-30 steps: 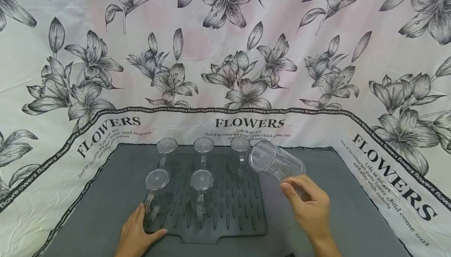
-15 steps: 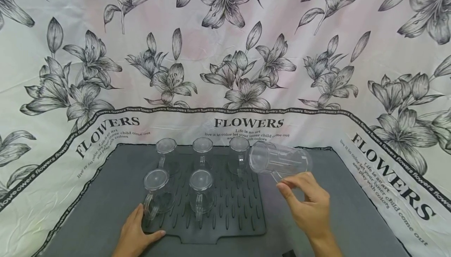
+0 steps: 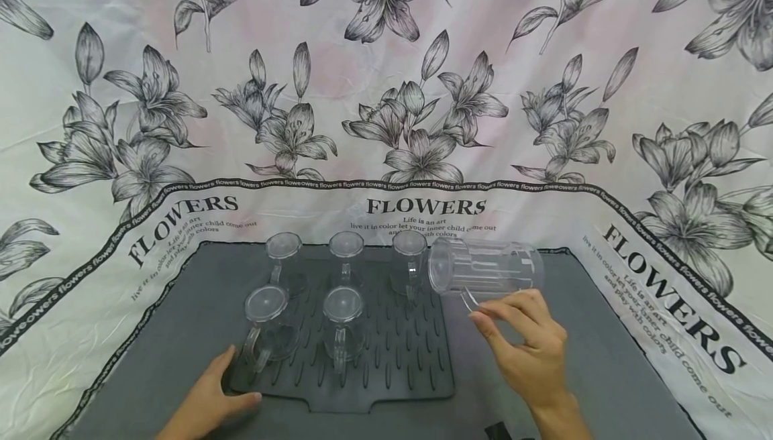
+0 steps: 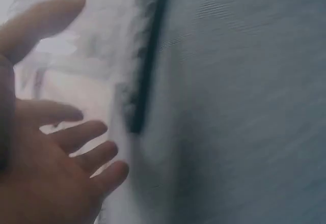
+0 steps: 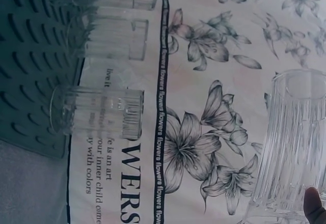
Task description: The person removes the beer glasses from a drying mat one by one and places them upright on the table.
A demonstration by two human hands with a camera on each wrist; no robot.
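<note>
My right hand is pinching a sideways cup by its handle, just beside another cup; my spread left hand is facing the mat; a loose pinch could be making cups bump

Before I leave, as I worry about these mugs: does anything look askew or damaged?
One mug is tipped sideways, unlike the five mugs standing on the mat, but the right grip holds it. A dark object, cut off at the head view's bottom edge, can't be identified. No breakage shows.
</note>
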